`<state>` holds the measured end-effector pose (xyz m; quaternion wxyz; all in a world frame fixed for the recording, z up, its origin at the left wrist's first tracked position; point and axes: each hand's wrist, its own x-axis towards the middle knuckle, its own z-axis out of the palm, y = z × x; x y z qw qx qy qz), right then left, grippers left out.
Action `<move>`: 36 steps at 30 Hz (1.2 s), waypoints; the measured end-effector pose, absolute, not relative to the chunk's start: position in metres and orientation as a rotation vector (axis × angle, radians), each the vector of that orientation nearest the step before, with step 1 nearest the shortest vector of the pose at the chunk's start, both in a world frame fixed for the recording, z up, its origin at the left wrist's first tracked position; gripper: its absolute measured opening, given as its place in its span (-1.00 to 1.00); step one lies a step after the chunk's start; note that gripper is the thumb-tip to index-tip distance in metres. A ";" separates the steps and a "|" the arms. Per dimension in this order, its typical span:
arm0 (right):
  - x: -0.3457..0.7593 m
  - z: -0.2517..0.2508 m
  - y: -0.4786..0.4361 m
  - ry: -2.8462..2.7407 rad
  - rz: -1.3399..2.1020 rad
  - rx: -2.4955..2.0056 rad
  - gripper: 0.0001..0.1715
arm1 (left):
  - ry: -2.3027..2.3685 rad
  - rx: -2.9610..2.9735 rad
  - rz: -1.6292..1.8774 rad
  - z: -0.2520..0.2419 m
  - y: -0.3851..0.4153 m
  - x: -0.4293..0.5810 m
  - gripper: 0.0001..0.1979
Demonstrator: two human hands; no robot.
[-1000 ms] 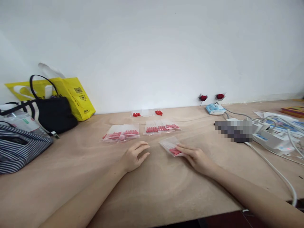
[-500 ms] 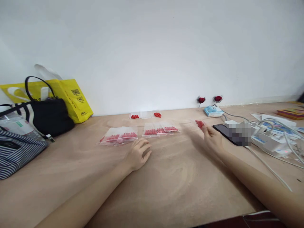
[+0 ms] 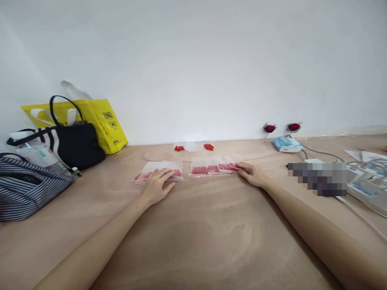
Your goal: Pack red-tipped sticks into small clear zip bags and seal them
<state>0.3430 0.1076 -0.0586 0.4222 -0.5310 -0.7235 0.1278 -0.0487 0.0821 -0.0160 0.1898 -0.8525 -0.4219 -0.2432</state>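
Several clear bags of red pieces lie overlapped in two groups on the wooden table [image 3: 211,225]. My left hand [image 3: 157,186] rests with its fingers spread on the left group of bags [image 3: 157,166]. At the right end of the right group of bags [image 3: 201,169], my right hand [image 3: 252,174] has thumb and fingers closed on a bag of red pieces [image 3: 235,166], which overlaps its neighbour. Further back, near the wall, lie two more clear bags [image 3: 193,146] with red pieces at their outer ends.
Striped bag [image 3: 30,189], black handbag [image 3: 78,145] and yellow bag [image 3: 113,131] stand at left. At right are a blue-white packet [image 3: 287,144], two dark red flowers [image 3: 270,128], a blurred-out phone [image 3: 317,177], white cables and power strips [image 3: 365,181].
My right hand has moved left with its bag, bringing it onto the right end of the right group. My left hand has shifted left onto the left group. The view has turned slightly.
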 end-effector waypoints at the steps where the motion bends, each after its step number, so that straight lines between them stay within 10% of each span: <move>1: 0.345 -0.058 0.105 -1.836 0.300 -1.352 -0.57 | -1.179 -2.411 -0.667 -0.018 0.084 -0.051 -0.70; 36: 0.278 -0.038 0.006 -2.286 -0.292 -0.762 -0.81 | -0.408 -2.768 -0.989 -0.023 0.022 0.023 -0.88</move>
